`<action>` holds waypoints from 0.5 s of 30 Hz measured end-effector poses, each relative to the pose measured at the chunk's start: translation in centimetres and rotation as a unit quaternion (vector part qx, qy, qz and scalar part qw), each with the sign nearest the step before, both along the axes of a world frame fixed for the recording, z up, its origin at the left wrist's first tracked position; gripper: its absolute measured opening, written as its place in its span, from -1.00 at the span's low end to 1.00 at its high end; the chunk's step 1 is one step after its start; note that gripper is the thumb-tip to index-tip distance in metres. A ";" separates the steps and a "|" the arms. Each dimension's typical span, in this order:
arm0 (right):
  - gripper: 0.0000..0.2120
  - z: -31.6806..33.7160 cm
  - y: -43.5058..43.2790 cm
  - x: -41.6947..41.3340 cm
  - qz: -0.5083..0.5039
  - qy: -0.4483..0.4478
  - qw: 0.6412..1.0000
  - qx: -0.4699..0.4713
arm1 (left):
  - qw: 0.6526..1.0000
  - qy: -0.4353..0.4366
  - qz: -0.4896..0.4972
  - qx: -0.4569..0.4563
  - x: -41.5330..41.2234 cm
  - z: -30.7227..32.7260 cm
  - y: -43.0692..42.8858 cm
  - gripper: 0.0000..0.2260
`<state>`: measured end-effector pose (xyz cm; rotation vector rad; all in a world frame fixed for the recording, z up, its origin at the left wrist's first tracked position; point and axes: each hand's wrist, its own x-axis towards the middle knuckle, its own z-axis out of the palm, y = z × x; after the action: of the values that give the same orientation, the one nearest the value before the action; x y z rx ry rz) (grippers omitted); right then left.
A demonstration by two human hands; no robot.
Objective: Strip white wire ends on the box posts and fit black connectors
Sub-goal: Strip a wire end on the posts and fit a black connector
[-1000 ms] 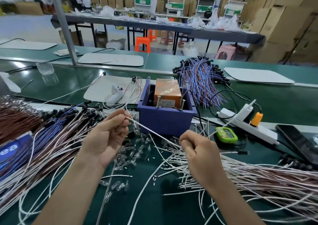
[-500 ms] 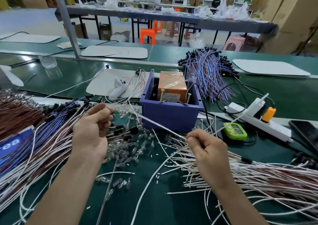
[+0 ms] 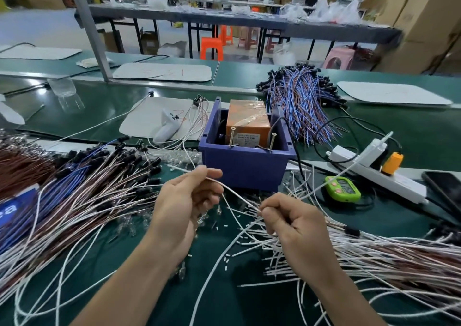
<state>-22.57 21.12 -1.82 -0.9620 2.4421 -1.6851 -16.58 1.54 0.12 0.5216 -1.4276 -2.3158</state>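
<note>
Together, both hands (image 3: 185,201) (image 3: 294,222) pinch one white wire (image 3: 233,191) before the box (image 3: 245,164).

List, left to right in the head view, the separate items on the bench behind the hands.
Clear plastic cup → white plastic handheld tool → purple plastic box → green handheld meter → orange plug → black phone.

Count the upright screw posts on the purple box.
2. The left screw post stands on the purple box's front rim, left of centre; the right screw post stands beside it, nearer the right corner. Others could be hidden inside the box.
</note>
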 end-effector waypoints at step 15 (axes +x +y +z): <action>-0.85 4.8 1.9 -2.9 -0.123 0.073 0.988 0.052 | 0.982 0.033 -0.057 -0.177 0.2 0.6 0.8 -0.83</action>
<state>-25.51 23.04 3.02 -0.8301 2.8157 -1.5818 -16.39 2.31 0.73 0.2623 -1.8268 -2.0687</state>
